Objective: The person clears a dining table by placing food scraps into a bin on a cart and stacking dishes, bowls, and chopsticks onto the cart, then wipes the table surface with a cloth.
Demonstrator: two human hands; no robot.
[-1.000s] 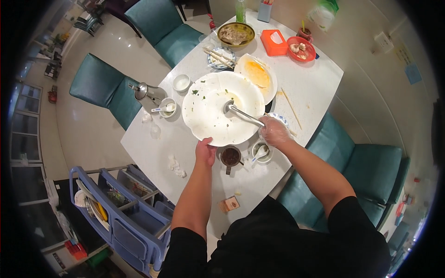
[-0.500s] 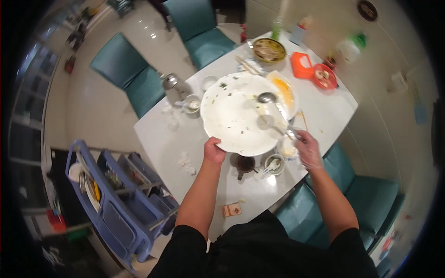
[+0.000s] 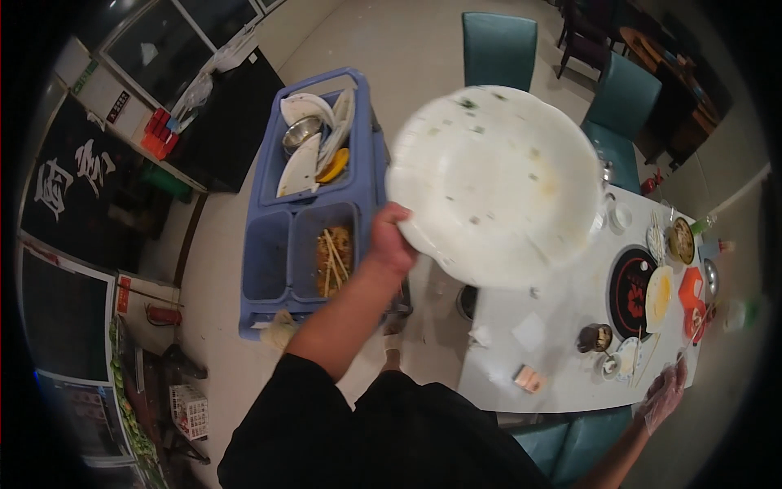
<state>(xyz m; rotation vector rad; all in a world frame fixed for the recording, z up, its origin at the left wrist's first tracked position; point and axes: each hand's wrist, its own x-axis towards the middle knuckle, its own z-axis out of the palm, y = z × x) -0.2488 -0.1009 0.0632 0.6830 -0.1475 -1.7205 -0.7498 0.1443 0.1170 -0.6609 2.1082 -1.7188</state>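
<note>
My left hand (image 3: 393, 238) grips the rim of a large white plate (image 3: 497, 187) with a scalloped edge, held up between the cart and the table. Bits of green and a yellowish smear cling to its surface. Out at the right, my right hand (image 3: 666, 389) in a clear plastic glove is closed near the table edge. From it a metal serving spoon (image 3: 711, 279) reaches up along the table's far right side. Close by lie a small patterned plate (image 3: 629, 355), a small bowl (image 3: 608, 367) and a dark cup (image 3: 595, 337).
A blue cart (image 3: 365, 175) carries stacked white plates, a metal bowl (image 3: 302, 130) and a bin of food scraps (image 3: 334, 259) with chopsticks. A yellow-smeared plate (image 3: 658, 300), a red container (image 3: 691, 285) and a brown bowl (image 3: 681, 240) stand on the table (image 3: 497, 379). Green chairs (image 3: 499, 50) stand behind.
The view has swung left toward the cart. My left hand has lifted the large plate off the table and leftward; my right hand with the spoon has moved away from it, staying by the table.
</note>
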